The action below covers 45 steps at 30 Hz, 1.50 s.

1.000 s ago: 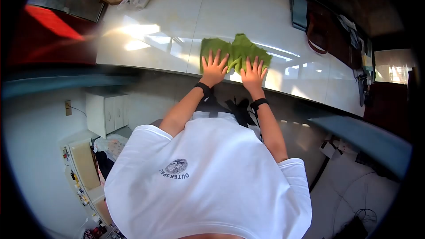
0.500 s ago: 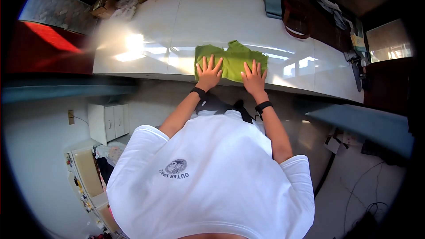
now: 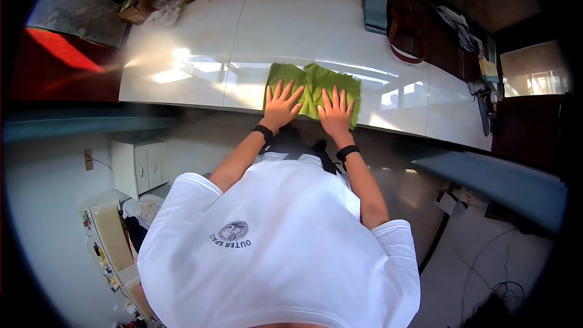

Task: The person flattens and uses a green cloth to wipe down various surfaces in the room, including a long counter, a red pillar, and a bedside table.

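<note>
A green cloth (image 3: 311, 85) lies spread at the near edge of the white tabletop (image 3: 291, 30), wrinkled down its middle and frayed along its right side. My left hand (image 3: 282, 105) presses flat on the cloth's left half, fingers spread. On the right half rests my right hand (image 3: 335, 113), also flat with its fingers apart. Both wrists wear black bands. A corner of the cloth hangs over the table edge beside my right hand.
Along the back left stand a cardboard box (image 3: 136, 7) and plastic bags (image 3: 169, 5). At the back right are a folded blue-grey item (image 3: 375, 9) and a brown bag with a looped strap (image 3: 405, 35). A white cabinet (image 3: 141, 167) stands behind me on the left.
My hands have come closer together on the cloth, bunching its middle into folds. The right part of the cloth has shifted inward and toward me. The view has turned slightly.
</note>
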Available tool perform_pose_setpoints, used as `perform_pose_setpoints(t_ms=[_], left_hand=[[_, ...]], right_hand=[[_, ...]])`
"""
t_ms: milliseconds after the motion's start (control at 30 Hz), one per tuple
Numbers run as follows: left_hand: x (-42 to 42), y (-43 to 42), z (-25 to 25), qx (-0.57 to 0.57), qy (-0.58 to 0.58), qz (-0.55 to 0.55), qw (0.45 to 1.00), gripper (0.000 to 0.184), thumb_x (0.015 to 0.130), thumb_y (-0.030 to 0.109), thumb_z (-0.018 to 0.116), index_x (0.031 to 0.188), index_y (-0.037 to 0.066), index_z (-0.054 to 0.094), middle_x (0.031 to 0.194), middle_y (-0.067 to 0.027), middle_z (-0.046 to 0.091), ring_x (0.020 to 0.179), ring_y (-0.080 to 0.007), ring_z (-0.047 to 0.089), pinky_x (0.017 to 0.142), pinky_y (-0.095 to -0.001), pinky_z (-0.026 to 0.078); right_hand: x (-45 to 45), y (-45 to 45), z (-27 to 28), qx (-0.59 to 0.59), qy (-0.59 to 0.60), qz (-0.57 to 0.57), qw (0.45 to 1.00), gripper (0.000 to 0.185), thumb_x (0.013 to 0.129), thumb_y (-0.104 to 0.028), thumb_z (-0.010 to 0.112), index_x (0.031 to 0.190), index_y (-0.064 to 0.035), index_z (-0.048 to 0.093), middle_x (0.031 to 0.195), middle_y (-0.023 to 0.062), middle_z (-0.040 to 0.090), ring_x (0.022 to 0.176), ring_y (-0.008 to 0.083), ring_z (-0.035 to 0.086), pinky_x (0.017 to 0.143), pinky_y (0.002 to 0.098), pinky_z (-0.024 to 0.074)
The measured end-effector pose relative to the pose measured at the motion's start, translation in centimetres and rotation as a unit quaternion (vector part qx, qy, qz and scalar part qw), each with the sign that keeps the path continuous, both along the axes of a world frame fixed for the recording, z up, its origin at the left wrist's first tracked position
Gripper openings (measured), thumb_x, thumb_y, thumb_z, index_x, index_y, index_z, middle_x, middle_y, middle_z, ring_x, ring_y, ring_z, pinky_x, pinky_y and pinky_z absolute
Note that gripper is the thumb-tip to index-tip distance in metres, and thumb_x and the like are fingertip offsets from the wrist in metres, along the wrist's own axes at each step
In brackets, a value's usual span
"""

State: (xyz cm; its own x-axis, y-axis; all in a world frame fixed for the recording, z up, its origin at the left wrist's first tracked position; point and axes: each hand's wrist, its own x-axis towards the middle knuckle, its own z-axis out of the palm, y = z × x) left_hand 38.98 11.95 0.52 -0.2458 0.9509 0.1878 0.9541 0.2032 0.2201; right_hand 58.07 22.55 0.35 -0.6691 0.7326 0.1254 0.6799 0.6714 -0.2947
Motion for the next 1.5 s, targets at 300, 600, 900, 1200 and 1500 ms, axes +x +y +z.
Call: perform_pose_setpoints(t_ms=[300, 600, 900, 1200, 1500], left_hand=[[-4.7, -1.2, 1.0, -0.026, 0.008, 0.048, 0.998, 0.059, 0.092, 0.05, 0.054, 0.148, 0.035, 0.042, 0.158, -0.0074, 0.032, 0.145, -0.0434, 0.024, 0.107, -0.0746, 0.017], [-9.2, 0.2, 2.5, -0.08, -0.023, -0.002, 0.997, 0.064, 0.087, 0.057, 0.056, 0.148, 0.039, 0.042, 0.161, -0.0048, 0.026, 0.147, -0.0439, 0.017, 0.105, -0.0795, 0.01], [-8.8, 0.4, 0.1, -0.03, -0.05, 0.0, 0.998, 0.066, 0.088, 0.054, 0.056, 0.149, 0.033, 0.041, 0.161, -0.0077, 0.025, 0.148, -0.0429, 0.016, 0.109, -0.0744, 0.013], [-9.2, 3.9, 1.5, -0.099, -0.058, -0.08, 0.99, 0.065, 0.093, 0.055, 0.049, 0.152, 0.035, 0.034, 0.164, -0.0079, 0.017, 0.15, -0.0418, 0.008, 0.111, -0.0728, 0.006], [-6.1, 5.5, -0.1, -0.095, -0.076, -0.061, 0.991, 0.07, 0.092, 0.05, 0.051, 0.154, 0.027, 0.031, 0.164, -0.0129, 0.014, 0.15, -0.0438, 0.005, 0.112, -0.0715, 0.004]], right_hand=[[-5.0, -1.5, 1.2, -0.072, 0.005, -0.016, 0.997, 0.056, 0.093, -0.041, 0.056, 0.147, -0.0278, 0.047, 0.162, 0.0158, 0.019, 0.149, 0.043, 0.011, 0.114, 0.068, 0.0004], [-6.5, -0.5, 1.2, -0.07, -0.066, -0.04, 0.995, 0.061, 0.093, -0.049, 0.055, 0.15, -0.0343, 0.04, 0.164, 0.0115, 0.013, 0.149, 0.0454, 0.005, 0.111, 0.0719, -0.0024], [-8.0, -1.2, 1.1, -0.059, -0.064, -0.035, 0.996, 0.064, 0.092, -0.048, 0.056, 0.151, -0.0309, 0.038, 0.164, 0.0103, 0.016, 0.149, 0.0434, 0.008, 0.112, 0.0706, -0.0006], [-4.2, 1.4, 1.7, -0.096, -0.061, -0.046, 0.992, 0.064, 0.093, -0.045, 0.056, 0.152, -0.0289, 0.037, 0.163, 0.0066, 0.02, 0.151, 0.0351, 0.012, 0.116, 0.0647, 0.0025], [-8.1, 0.8, -1.8, -0.092, -0.066, -0.083, 0.99, 0.07, 0.087, -0.041, 0.059, 0.15, -0.0182, 0.039, 0.163, 0.0133, 0.018, 0.15, 0.0409, 0.01, 0.114, 0.0684, 0.0007]])
